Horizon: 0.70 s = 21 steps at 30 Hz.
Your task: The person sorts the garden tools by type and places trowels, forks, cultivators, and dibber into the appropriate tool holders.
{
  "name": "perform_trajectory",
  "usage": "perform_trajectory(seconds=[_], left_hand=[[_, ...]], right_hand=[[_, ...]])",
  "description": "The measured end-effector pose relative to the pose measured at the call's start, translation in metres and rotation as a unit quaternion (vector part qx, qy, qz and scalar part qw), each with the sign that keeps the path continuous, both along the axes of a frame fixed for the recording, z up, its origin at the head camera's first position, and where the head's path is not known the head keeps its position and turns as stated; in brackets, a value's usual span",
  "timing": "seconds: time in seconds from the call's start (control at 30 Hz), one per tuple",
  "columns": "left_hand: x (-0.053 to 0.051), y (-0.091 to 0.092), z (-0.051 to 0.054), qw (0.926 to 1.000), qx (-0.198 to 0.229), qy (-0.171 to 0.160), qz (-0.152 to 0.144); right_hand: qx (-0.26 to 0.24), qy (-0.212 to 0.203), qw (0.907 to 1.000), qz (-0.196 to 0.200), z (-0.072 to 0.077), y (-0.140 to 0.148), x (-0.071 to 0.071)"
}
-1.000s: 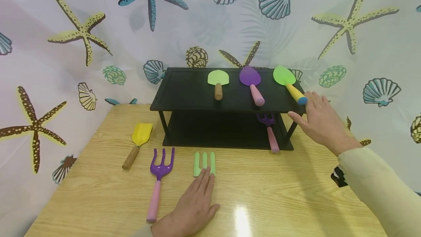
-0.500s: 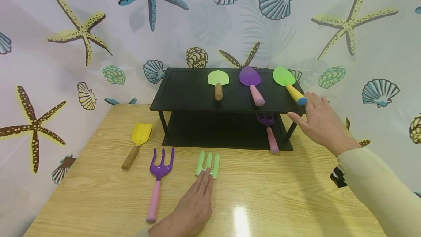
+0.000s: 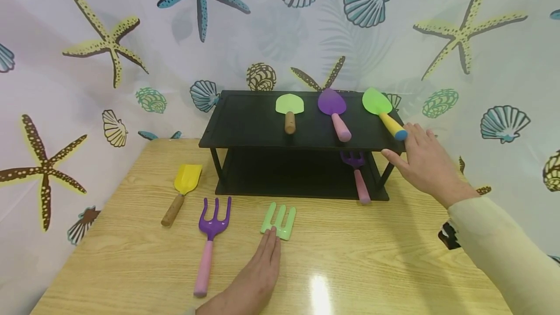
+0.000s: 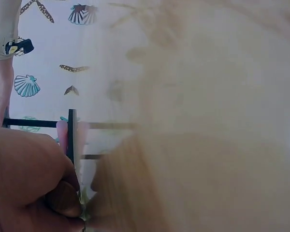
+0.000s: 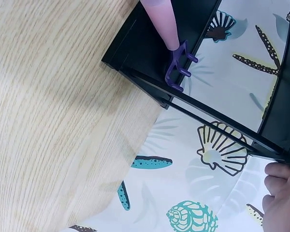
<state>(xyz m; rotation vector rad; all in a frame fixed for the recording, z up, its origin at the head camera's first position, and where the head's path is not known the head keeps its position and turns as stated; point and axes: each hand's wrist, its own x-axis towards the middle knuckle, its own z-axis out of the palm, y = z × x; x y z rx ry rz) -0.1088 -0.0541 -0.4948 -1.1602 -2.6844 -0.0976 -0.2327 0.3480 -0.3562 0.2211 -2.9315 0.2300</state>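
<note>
My left hand (image 3: 258, 273) lies low at the table's front, its fingers against the base of a light green hand fork (image 3: 278, 226). In the left wrist view the hand wraps the fork's wooden handle (image 4: 64, 198), which the head view hides. My right hand (image 3: 425, 162) holds the right front corner of a black two-tier rack (image 3: 245, 120); bent fingers show at the rack's edge in the right wrist view. On the rack's top lie a light green trowel (image 3: 289, 105), a purple trowel (image 3: 332, 103) and a green trowel with a yellow handle (image 3: 377, 102).
A purple hand fork (image 3: 353, 159) lies at the right of the rack's lower tier, its pink handle sticking out in front. Left on the wooden table (image 3: 358, 256) are a yellow shovel (image 3: 188, 179) and a larger purple fork (image 3: 213, 227). A seashell-print cloth (image 3: 262, 28) hangs behind.
The light green fork has turned clockwise and slid slightly right, while my left hand has rolled and drawn back a little. My right hand stays at the rack's corner.
</note>
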Motion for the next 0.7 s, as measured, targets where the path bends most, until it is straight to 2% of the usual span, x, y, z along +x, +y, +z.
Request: perform_trajectory(seconds=[0.17,0.23,0.33,0.4,0.47,0.6,0.63,0.7], left_hand=[[-0.002,-0.002,0.006,0.9999,0.007,0.0,-0.01],[-0.003,-0.002,0.008,0.9998,0.01,-0.011,-0.01],[-0.006,-0.001,0.012,0.9998,0.017,0.0,-0.011],[-0.009,-0.001,0.015,0.9997,0.017,0.015,-0.012],[-0.013,0.0,0.017,0.9984,0.005,0.054,-0.015],[-0.022,0.002,0.022,0.9941,0.002,0.106,-0.024],[-0.024,0.002,0.023,0.9932,0.004,0.113,-0.027],[-0.029,0.004,0.026,0.9933,0.03,0.106,-0.033]], right_hand=[[-0.003,0.002,1.0,-0.001,-0.001,0.0,0.0],[-0.004,0.003,1.0,-0.001,-0.001,0.0,0.0],[-0.003,0.002,1.0,-0.002,-0.001,0.0,0.0],[-0.002,0.002,1.0,-0.002,-0.001,0.0,0.0],[-0.001,0.002,1.0,-0.002,-0.001,0.0,0.0],[-0.003,0.002,1.0,-0.001,0.0,0.0,0.0],[-0.003,0.002,1.0,-0.002,0.0,0.0,0.0],[-0.004,0.001,1.0,-0.002,0.0,0.0,0.0]])
